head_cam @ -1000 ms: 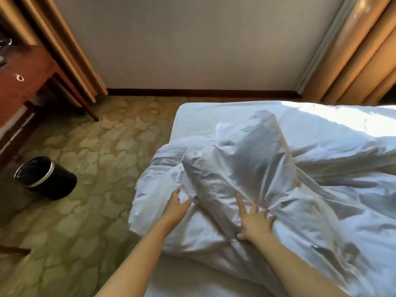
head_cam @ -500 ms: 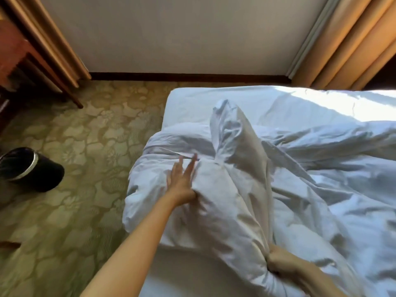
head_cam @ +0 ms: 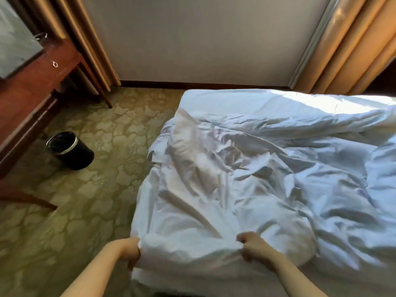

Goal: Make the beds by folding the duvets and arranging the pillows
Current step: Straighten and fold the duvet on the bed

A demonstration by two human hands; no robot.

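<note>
green-gold floral patterned carpet (head_cam: 90, 202) covers the floor left of the white-sheeted bed (head_cam: 235, 103), with a round black waste bin (head_cam: 69, 150) near a dark red wooden table (head_cam: 32, 86) and tan curtains (head_cam: 353, 46) far right. the crumpled white duvet (head_cam: 246, 179) lies across the bed; left hand (head_cam: 129, 250) and right hand (head_cam: 255, 247) each grip its near edge in fists.

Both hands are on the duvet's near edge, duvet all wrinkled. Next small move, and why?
Probably a short lift-and-tug of that edge toward the body, hands spreading apart. The left hand grips the near corner, the right hand the near edge, and the duvet lies in crumpled ridges across the bed; tension should flatten it before folding.
</note>
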